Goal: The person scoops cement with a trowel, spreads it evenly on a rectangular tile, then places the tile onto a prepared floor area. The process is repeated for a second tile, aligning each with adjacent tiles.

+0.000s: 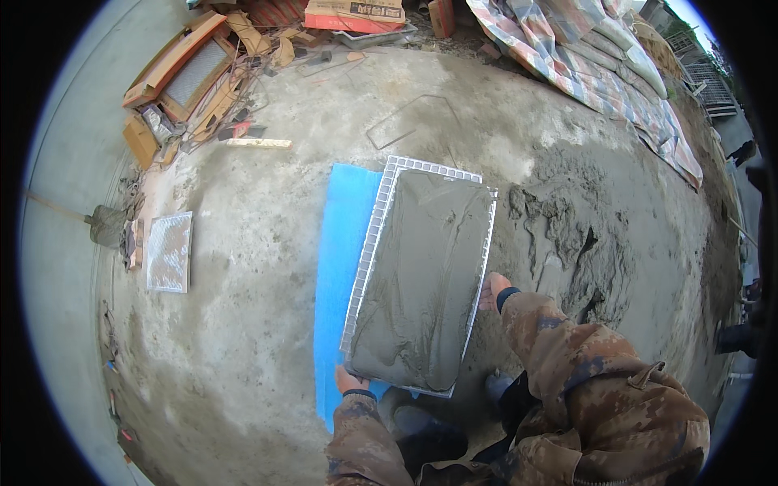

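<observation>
A rectangular panel covered in wet grey mortar (429, 267) lies on a white grid-edged panel (375, 235), turned slightly against it. The fingers of my left hand (348, 379) are closed on the stack's near left corner. My right hand (491, 290) holds the mortar-covered panel's right edge, its fingertips partly hidden at the rim. Under the panels, a bright blue sheet (340, 235) sticks out along the left. Trowel-like streaks and ridges mark the mortar surface.
A spread heap of wet mortar (567, 235) lies on the concrete floor to the right. A pale flat panel (169, 253) and a shovel (105, 226) are at the left. Torn cardboard (182, 65) and a striped tarp (592, 77) lie along the far side.
</observation>
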